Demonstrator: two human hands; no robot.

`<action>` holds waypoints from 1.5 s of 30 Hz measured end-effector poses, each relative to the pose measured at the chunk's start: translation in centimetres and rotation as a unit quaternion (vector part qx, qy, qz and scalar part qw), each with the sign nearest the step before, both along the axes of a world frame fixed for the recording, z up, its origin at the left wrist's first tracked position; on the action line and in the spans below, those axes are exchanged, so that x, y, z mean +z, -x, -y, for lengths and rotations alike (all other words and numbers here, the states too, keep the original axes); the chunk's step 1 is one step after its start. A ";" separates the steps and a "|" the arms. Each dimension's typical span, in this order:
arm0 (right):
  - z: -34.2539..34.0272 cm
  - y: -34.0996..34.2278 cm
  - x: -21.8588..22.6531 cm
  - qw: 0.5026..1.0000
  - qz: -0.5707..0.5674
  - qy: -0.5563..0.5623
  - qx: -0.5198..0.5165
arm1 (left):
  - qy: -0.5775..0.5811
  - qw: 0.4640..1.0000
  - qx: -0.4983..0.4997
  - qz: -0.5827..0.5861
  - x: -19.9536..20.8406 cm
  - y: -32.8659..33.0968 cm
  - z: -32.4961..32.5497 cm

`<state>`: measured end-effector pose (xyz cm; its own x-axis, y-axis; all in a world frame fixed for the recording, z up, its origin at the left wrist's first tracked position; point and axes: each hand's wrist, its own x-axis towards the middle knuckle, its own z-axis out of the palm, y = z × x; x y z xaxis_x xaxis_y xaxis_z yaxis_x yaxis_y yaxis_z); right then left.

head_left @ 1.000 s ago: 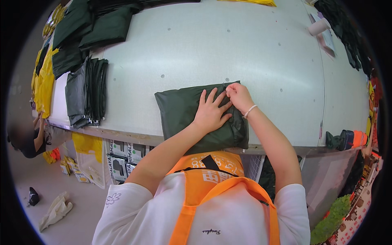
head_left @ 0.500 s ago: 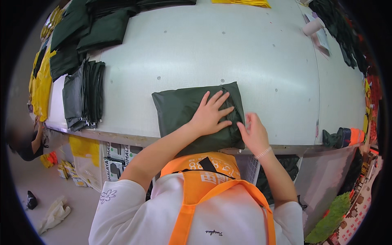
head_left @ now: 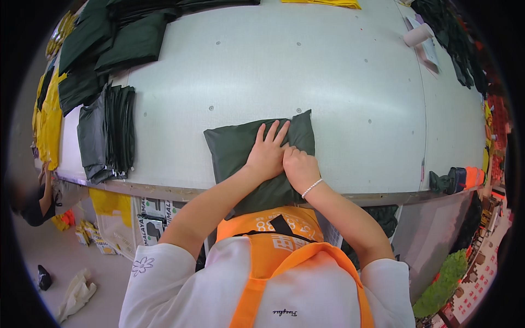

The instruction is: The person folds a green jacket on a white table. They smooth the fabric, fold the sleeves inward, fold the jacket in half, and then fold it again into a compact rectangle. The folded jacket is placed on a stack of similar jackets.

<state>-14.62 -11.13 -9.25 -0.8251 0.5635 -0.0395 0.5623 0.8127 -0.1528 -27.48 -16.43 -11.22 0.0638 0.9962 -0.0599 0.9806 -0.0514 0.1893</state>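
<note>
A folded dark green packet of thin, smooth fabric (head_left: pixel 232 145) lies at the table's near edge, its right part creased and its top right corner pointing up. Across its middle my left hand (head_left: pixel 266 156) rests flat with the fingers spread. Just to the right, my right hand (head_left: pixel 301 168) is closed, knuckles up, on the packet's right part beside the left fingertips. The fabric inside its curled fingers is mostly hidden.
A row of folded dark green packets (head_left: pixel 117 128) stands at the left, with more dark packets (head_left: pixel 134 44) behind. Yellow fabric (head_left: pixel 50 123) hangs at the left edge. A white cup-like cylinder (head_left: pixel 418 34) is at the far right, an orange and dark green bundle (head_left: pixel 456 180) nearer.
My right hand has moved left from the packet's right edge onto it and closed. The packet's right side has drawn inward. My left hand has shifted slightly left, still flat.
</note>
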 end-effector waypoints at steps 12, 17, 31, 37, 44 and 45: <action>-4.5 -2.6 0.0 0.980 -0.125 0.152 0.007 | -0.053 0.988 0.039 0.140 -0.1 -0.8 -1.3; -10.4 1.2 -1.3 0.937 -0.147 0.302 -0.094 | -0.072 0.986 0.068 0.136 -0.2 -1.2 -1.8; -9.1 2.0 -3.8 0.969 -0.174 0.153 -0.086 | 0.103 0.918 0.280 0.262 -3.3 3.2 -8.9; -10.1 1.4 -2.5 0.955 -0.200 0.211 -0.057 | 0.133 0.905 0.311 0.258 -3.5 2.9 -9.7; -6.9 -2.8 1.7 0.965 -0.172 0.196 0.021 | 0.137 0.898 0.326 0.262 -2.8 2.8 -9.8; -5.9 -3.9 2.6 0.970 -0.158 0.186 0.012 | 0.143 0.897 0.322 0.267 -2.7 2.8 -9.9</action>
<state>-10.76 -5.26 -6.68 -0.8424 0.5385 0.0206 0.4208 0.6811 -0.5991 -30.29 -6.53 -13.91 -0.4244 0.7852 -0.4510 0.5539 0.6192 0.5566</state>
